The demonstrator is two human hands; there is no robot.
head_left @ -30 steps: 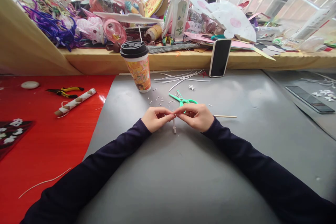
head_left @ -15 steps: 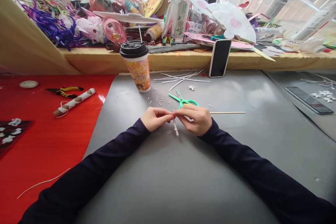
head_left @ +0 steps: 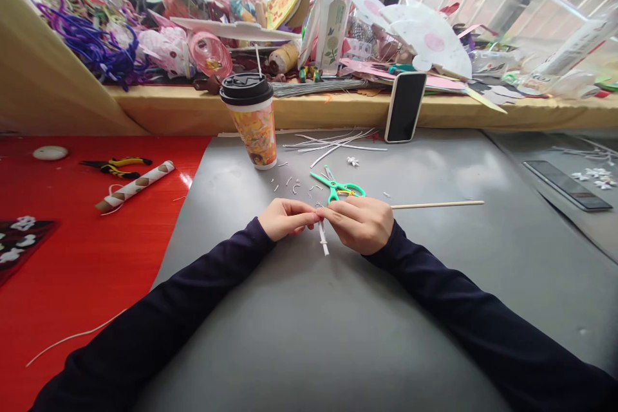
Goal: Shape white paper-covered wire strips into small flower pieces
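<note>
One thin wooden stick is recorded on the grey table, its long axis lying roughly level, left to right, parallel to the table's near edge. Its right end points toward the table's right edge and lies free; its left end is hidden inside the right hand. The stick is pale, straight, slender and bare along the visible length.

One short white strip is noted at the stick's left end, where the two hands meet. It hangs down toward the table's near edge, slightly tilted, narrow and flat. Whether its lower tip touches the table cannot be told.

Left hand: fingers curled nearly closed, thumb and forefinger pinched on the top of the white strip, the tips meeting those of the right hand. Right hand: fingers folded closed around the left end of the stick, thumb and forefinger pressed at the same spot as the strip. Both hands are placed near the middle of the table, both arms in dark sleeves.

Items just beyond the hands, toward the far edge: green scissors, lying flat, just behind the right hand's knuckles; small white clippings scattered beside them; a lidded paper cup, upright; a bundle of white strips; a phone leaned upright against the ledge at the far edge.
</note>
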